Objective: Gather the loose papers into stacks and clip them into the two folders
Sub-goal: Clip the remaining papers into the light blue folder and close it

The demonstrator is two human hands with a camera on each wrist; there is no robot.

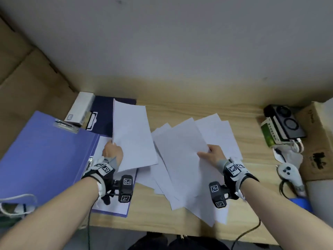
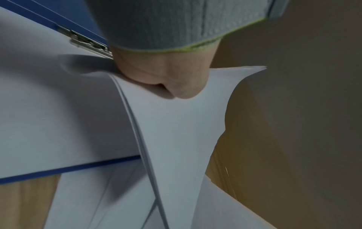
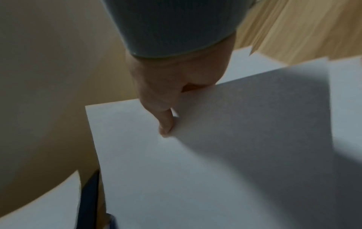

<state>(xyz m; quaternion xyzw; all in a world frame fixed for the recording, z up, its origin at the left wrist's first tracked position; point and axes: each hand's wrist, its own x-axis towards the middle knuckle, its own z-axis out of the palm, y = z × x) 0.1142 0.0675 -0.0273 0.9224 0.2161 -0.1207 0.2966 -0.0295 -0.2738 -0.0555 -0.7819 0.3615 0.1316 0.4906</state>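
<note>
My left hand (image 1: 112,150) pinches the near-left corner of a small stack of white sheets (image 1: 132,136), held up over the open blue folder (image 1: 45,156); the left wrist view shows the left hand (image 2: 166,83) gripping those sheets (image 2: 176,131). A paper (image 1: 115,201) lies in the folder's right half beside its metal clip (image 2: 86,41). A dark blue folder (image 1: 102,112) lies behind. My right hand (image 1: 210,153) pinches the edge of the top sheet (image 1: 180,152) of the loose fanned papers (image 1: 216,134) in the middle; its thumb (image 3: 166,124) presses on that sheet (image 3: 195,170).
A white box (image 1: 80,109) sits at the back left by a silver clip (image 1: 65,125). A black device on a green box (image 1: 282,125), a white controller (image 1: 290,175) and cables lie right. Cardboard (image 1: 27,73) stands left; a wall rises behind the wooden desk (image 1: 189,110).
</note>
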